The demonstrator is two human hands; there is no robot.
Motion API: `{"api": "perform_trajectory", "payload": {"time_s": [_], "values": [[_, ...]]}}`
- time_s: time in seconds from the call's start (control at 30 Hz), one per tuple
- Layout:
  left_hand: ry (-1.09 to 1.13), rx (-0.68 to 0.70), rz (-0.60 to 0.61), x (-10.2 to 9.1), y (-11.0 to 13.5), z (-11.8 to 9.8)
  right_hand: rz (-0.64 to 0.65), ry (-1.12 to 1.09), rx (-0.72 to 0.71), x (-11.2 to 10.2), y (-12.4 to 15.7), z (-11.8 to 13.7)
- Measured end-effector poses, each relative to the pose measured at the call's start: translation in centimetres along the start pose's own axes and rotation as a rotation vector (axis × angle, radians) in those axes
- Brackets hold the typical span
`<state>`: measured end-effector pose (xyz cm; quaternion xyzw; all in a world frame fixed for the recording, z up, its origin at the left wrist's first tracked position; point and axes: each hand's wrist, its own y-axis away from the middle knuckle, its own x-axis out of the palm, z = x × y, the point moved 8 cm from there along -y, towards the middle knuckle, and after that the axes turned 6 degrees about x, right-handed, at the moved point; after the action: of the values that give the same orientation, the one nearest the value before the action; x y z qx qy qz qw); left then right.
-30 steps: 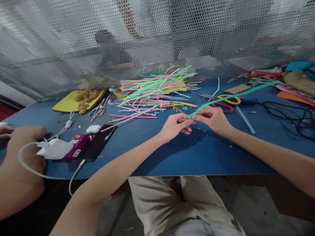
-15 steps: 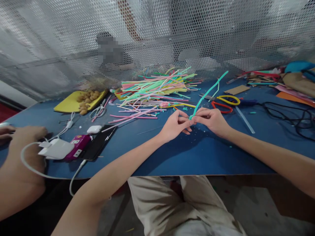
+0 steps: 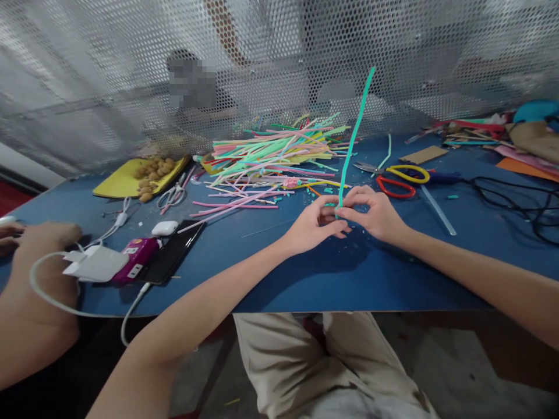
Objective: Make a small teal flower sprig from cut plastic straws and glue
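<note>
A teal pipe cleaner (image 3: 351,142) stands nearly upright between my hands, its long free end pointing up. My right hand (image 3: 374,212) pinches it near the bottom between thumb and fingers. The curved fingers and thumb of my left hand (image 3: 312,224) close about its lower tip, which is mostly hidden by the fingertips. Beyond my hands lies a pile of pastel pipe cleaners (image 3: 266,151), with small teal clippings nearby. To the right of my right hand, scissors (image 3: 395,177) with one yellow and one red handle rest on the table.
On the left are a phone (image 3: 174,256), a purple power adapter (image 3: 137,259), a white charger (image 3: 98,263) with cable, and another person's arm (image 3: 41,291). Brown round items (image 3: 152,174) sit on a yellow pad. A black cord (image 3: 510,203) and a clear stick (image 3: 438,209) lie right. Perforated metal (image 3: 271,52) stands behind.
The teal pipe cleaner has swung from leaning right to nearly upright. A bend at its lower end showed at my fingertips before. My left fingers are now a little more spread.
</note>
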<state>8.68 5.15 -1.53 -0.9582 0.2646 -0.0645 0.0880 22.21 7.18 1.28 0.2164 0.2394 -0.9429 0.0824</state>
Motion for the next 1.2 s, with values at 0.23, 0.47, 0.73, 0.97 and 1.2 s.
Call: {"api": "perform_trajectory", "payload": {"time_s": [0.23, 0.47, 0.73, 0.97, 1.2], "values": [[-0.082, -0.045, 0.023, -0.8, -0.5, 0.3, 0.140, -0.018, 0.057, 0.7, -0.2, 0.0], [-0.117, -0.094, -0.011, -1.8, -0.4, 0.2, 0.270, -0.079, 0.084, 0.8, -0.4, 0.6], [-0.168, -0.075, -0.145, -3.2, -0.2, -0.3, -0.116, 0.633, 0.035, -7.9, -3.6, -4.0], [-0.160, -0.089, -0.159, -2.8, -0.1, -0.5, -0.007, 1.082, 0.226, -11.1, -4.7, -11.3], [-0.162, -0.082, -0.191, -3.1, -0.1, -0.6, 0.021, 1.268, 0.212, -8.8, -4.7, -10.1]]}}
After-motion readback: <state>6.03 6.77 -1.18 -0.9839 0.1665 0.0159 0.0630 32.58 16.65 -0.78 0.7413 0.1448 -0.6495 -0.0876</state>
